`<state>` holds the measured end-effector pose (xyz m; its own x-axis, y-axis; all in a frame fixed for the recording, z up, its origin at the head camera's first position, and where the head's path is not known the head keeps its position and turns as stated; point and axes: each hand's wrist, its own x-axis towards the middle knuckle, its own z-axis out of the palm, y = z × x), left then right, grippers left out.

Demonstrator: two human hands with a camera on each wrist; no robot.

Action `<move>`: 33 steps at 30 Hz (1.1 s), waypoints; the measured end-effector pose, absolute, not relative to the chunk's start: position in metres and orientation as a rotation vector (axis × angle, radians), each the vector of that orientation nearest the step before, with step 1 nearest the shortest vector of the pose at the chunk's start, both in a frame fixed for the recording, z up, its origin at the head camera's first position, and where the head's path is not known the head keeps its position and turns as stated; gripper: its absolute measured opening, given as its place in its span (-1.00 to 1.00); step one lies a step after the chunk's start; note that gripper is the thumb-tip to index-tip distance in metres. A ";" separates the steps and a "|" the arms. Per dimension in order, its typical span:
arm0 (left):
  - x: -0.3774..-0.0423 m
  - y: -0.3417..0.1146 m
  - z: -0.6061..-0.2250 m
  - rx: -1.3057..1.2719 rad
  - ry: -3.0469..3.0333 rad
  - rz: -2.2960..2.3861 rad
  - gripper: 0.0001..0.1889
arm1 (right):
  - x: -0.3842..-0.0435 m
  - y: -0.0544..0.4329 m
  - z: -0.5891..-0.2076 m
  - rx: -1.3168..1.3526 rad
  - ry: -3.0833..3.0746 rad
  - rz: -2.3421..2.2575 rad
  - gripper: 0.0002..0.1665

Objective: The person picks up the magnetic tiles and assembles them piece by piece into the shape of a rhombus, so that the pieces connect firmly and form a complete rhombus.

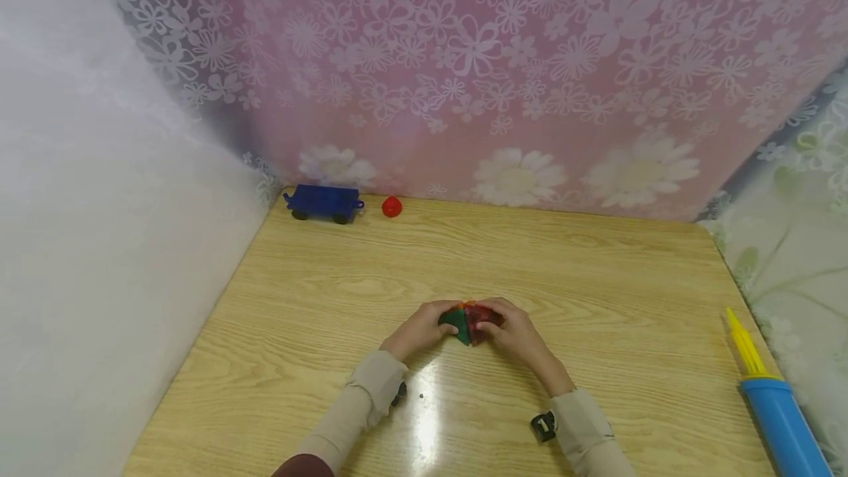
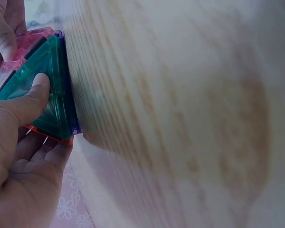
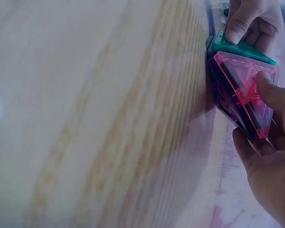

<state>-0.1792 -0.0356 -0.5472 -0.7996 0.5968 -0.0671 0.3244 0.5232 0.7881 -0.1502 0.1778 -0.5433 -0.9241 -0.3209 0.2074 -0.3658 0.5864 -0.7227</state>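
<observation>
Both hands hold a small structure of translucent magnetic tiles low at the table's middle. My left hand (image 1: 424,326) grips it at a green triangular tile (image 2: 47,90), thumb on the tile's face and fingers behind. On the other side my right hand (image 1: 517,330) grips a pinkish-red tile (image 3: 249,88) with its thumb on the face and fingers behind. The green and red tiles meet along an edge. Dark purple-blue tiles (image 3: 223,92) show at the base by the wooden surface, and a bit of orange tile (image 1: 469,303) shows at the far side.
On the wooden table (image 1: 318,285), a blue toy wagon (image 1: 323,202) and a small red piece (image 1: 391,206) stand along the back edge. A blue and yellow hand pump (image 1: 778,411) lies at the right edge. White and flowered walls border the table.
</observation>
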 end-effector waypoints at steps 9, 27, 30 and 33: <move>-0.180 -0.036 -0.546 0.764 2.440 1.158 -0.50 | -0.151 0.177 -0.545 0.597 -2.732 1.266 -0.58; -0.179 -0.038 -0.545 0.773 2.434 1.149 -0.49 | -0.149 0.177 -0.548 0.623 -2.696 1.221 -0.55; -0.180 -0.038 -0.545 0.783 2.438 1.142 -0.48 | -0.149 0.178 -0.547 0.614 -2.705 1.230 -0.54; -0.180 -0.039 -0.546 0.789 2.443 1.139 -0.48 | -0.148 0.180 -0.546 0.596 -2.722 1.243 -0.54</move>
